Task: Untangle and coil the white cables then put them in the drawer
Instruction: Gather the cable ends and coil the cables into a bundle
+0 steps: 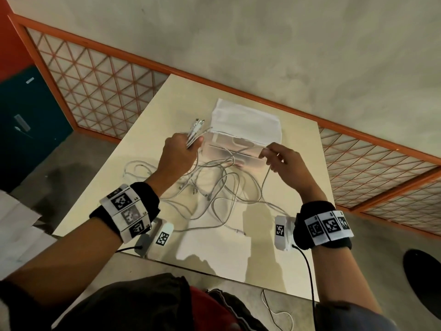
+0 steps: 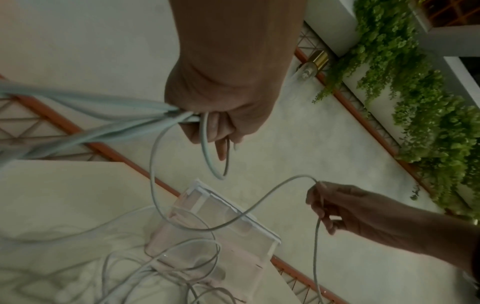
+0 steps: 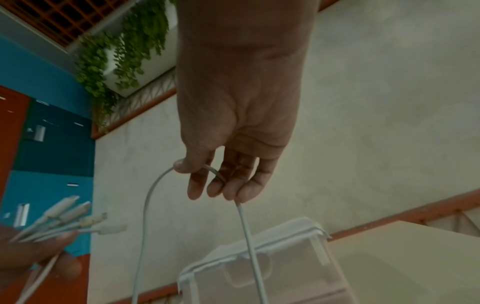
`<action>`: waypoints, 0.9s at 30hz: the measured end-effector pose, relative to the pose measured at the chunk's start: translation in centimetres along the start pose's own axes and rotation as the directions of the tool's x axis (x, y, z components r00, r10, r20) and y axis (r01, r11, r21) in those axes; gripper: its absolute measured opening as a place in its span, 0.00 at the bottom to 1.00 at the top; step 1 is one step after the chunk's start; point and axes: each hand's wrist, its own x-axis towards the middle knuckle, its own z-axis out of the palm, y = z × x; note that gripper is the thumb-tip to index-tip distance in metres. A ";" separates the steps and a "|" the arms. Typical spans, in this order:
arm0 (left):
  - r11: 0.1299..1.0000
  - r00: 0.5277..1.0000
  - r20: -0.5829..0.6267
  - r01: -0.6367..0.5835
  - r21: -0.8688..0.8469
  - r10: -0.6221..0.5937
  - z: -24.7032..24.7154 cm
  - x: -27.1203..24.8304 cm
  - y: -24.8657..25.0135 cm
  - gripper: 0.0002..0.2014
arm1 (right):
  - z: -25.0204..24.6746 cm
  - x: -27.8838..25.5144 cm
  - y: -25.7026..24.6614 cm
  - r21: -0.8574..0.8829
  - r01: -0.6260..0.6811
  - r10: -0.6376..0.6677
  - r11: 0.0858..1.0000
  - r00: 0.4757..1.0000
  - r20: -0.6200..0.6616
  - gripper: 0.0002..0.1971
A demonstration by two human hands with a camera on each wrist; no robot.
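Observation:
A tangle of white cables (image 1: pixel 214 185) lies on the cream table (image 1: pixel 298 211). My left hand (image 1: pixel 179 151) grips a bunch of cable ends, whose plugs (image 1: pixel 196 124) stick up past the fist; the bunch (image 2: pixel 103 111) also shows in the left wrist view. My right hand (image 1: pixel 284 158) pinches one cable (image 3: pixel 244 226) between thumb and fingers, and it loops over to the left hand. A small translucent drawer unit (image 1: pixel 245 130) stands behind the hands, and whether its drawer is open or shut cannot be told.
An orange lattice railing (image 1: pixel 95 75) runs behind the table. A dark teal cabinet (image 1: pixel 28 125) stands at the left. Another white cable (image 1: pixel 276 311) lies on the floor near my lap. Hanging green plants (image 2: pixel 415 102) show in the wrist views.

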 end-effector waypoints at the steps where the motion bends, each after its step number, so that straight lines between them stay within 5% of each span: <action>1: 1.000 1.000 0.029 -0.003 0.010 0.003 -0.1 0.0 -0.1 0.19 | -0.1 0.1 -0.6 -0.012 0.032 -0.032 0.999 0.999 -0.026 0.11; 4: 0.995 0.993 0.119 -0.029 0.094 0.018 -0.2 0.0 -0.3 0.25 | -0.3 0.4 -2.1 -0.027 0.135 -0.137 0.990 0.986 -0.098 0.09; 6: 0.991 0.995 0.066 -0.080 0.110 0.073 -0.2 -0.2 -0.3 0.25 | -0.4 0.6 -3.0 -0.012 0.186 -0.186 0.982 0.976 -0.116 0.07; 9: 0.975 0.980 -0.038 -0.196 -0.109 0.193 -0.5 -1.0 1.2 0.16 | 0.1 0.8 -4.2 0.013 0.216 -0.215 0.976 0.976 -0.038 0.06; 12: 0.903 0.955 0.166 -0.162 -0.398 0.245 -0.7 -1.8 3.5 0.12 | 1.7 1.1 -5.1 0.035 0.226 -0.228 0.973 0.973 0.046 0.07; 15: 0.888 0.889 0.383 -0.055 -0.456 0.252 -0.8 -2.2 3.6 0.16 | 2.8 1.4 -5.4 0.045 0.243 -0.244 0.969 0.970 0.014 0.07; 18: 0.885 0.839 0.472 -0.023 -0.465 0.270 -1.1 -2.0 2.6 0.18 | 2.8 1.6 -5.0 0.076 0.215 -0.215 0.974 0.977 -0.013 0.06; 20: 0.898 0.861 0.421 -0.085 -0.432 0.284 -1.5 -1.6 2.2 0.17 | 2.8 1.6 -4.3 0.087 0.178 -0.180 0.980 0.983 0.023 0.07; 24: 0.884 0.962 0.064 -0.218 -0.413 0.267 -2.4 -0.3 1.8 0.15 | 4.1 0.9 -0.1 0.075 -0.009 -0.006 0.997 0.980 0.198 0.12; 27: 0.880 0.969 -0.106 -0.246 -0.407 0.222 -3.3 0.2 1.6 0.15 | 5.2 -0.4 3.6 -0.097 -0.163 0.183 0.982 0.944 0.274 0.11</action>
